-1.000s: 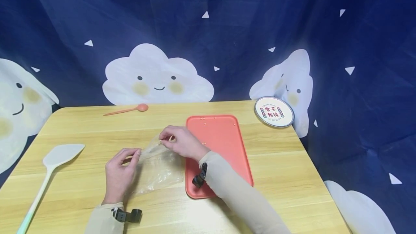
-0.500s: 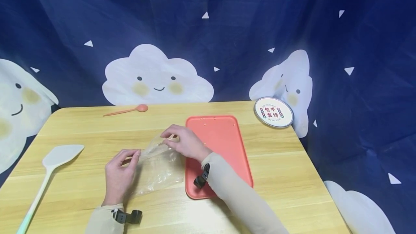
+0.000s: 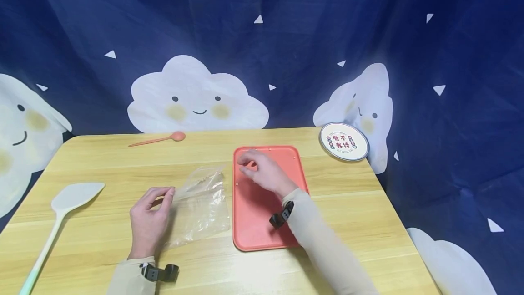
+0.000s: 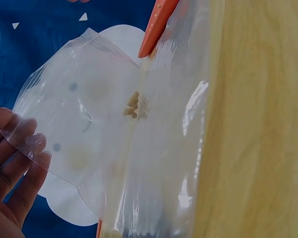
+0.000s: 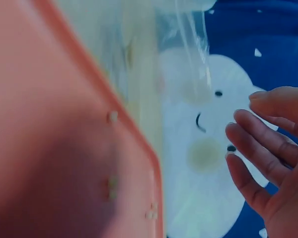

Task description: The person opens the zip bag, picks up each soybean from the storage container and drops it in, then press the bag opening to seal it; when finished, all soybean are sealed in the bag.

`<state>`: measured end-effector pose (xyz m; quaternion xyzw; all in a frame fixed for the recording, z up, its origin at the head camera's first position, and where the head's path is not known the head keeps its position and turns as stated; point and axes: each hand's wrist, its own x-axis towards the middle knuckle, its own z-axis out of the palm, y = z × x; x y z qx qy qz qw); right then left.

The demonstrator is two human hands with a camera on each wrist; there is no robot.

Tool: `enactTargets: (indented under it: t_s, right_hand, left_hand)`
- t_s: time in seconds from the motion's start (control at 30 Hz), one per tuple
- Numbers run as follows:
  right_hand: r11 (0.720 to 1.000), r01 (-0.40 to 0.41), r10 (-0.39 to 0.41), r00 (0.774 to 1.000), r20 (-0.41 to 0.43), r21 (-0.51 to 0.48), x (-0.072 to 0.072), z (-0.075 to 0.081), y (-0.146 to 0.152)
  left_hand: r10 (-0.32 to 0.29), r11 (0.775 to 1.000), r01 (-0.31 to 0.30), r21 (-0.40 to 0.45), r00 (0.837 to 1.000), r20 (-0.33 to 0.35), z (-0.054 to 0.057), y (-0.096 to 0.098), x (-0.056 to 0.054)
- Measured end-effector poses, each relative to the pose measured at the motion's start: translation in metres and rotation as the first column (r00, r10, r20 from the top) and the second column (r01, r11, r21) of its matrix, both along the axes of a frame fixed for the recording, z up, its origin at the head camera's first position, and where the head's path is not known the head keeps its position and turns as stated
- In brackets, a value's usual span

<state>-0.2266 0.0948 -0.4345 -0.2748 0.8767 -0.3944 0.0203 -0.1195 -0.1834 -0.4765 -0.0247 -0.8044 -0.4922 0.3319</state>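
Note:
My left hand (image 3: 150, 220) pinches the left edge of a clear plastic bag (image 3: 204, 213) near its mouth. Several small beige beans (image 4: 131, 105) show in the bag in the left wrist view. To the right of the bag lies a red rectangular tray (image 3: 254, 233). Over its upper part hovers my right hand (image 3: 267, 173), fingers loosely bent and apart, with nothing visible between them. A few loose pale beans (image 5: 112, 117) lie along the tray's edge in the right wrist view; the hand hides part of the tray in the head view.
A white turner (image 3: 75, 196) with a pale green handle end lies at the left. An orange spoon (image 3: 178, 136) rests by the table's back edge. At the back right corner stands an oval plate (image 3: 344, 142) with red characters. A blue cloud-print curtain (image 3: 229, 26) hangs behind.
My right hand has let go of the bag's mouth and moved right, over the tray. The left hand keeps its pinch on the bag, almost unmoved.

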Motion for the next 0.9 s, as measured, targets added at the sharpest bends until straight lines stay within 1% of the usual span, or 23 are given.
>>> enactTargets:
  t_s: [0.07, 0.13, 0.23, 0.37, 0.43, 0.53, 0.7, 0.77, 0.9]
  right_hand:
    - [0.997, -0.002, 0.003, 1.0, -0.028, 0.071, -0.001, -0.002, 0.01]
    - [0.988, -0.008, 0.017, 0.998, -0.059, 0.151, -0.003, -0.006, 0.019]
    - [0.962, -0.015, 0.041, 0.995, -0.09, 0.273, -0.003, -0.013, 0.029]
    - [0.914, -0.03, 0.072, 0.994, -0.088, 0.404, -0.003, -0.023, 0.034]
    - [0.899, -0.042, 0.092, 0.991, -0.095, 0.437, -0.004, -0.027, 0.034]
    - [0.883, -0.057, 0.117, 0.988, -0.102, 0.466, -0.006, -0.031, 0.032]
    - [0.85, -0.062, 0.127, 0.988, -0.09, 0.523, -0.009, -0.038, 0.03]
    - [0.847, -0.061, 0.125, 0.989, -0.086, 0.529, -0.01, -0.04, 0.03]
    - [0.854, -0.058, 0.115, 0.99, -0.078, 0.517, -0.011, -0.043, 0.029]
  left_hand:
    - [0.005, 1.0, -0.005, -0.005, 1.0, 0.011, -0.008, -0.004, -0.003]
    - [0.005, 1.0, -0.005, -0.005, 1.0, 0.017, -0.013, -0.007, -0.005]
    - [0.007, 1.0, -0.007, -0.004, 1.0, 0.029, -0.013, -0.008, -0.005]
    - [0.011, 1.0, -0.011, -0.004, 0.999, 0.03, -0.012, -0.008, -0.004]
    - [0.014, 1.0, -0.014, -0.005, 0.999, 0.03, -0.012, -0.008, -0.004]
    - [0.014, 1.0, -0.014, -0.003, 0.999, 0.033, -0.012, -0.009, -0.005]
    - [0.016, 1.0, -0.016, -0.005, 0.999, 0.044, -0.013, -0.008, -0.005]
    - [0.014, 1.0, -0.014, -0.004, 0.999, 0.045, -0.013, -0.008, -0.005]
    - [0.007, 1.0, -0.007, 0.004, 0.999, 0.04, -0.013, -0.008, -0.005]
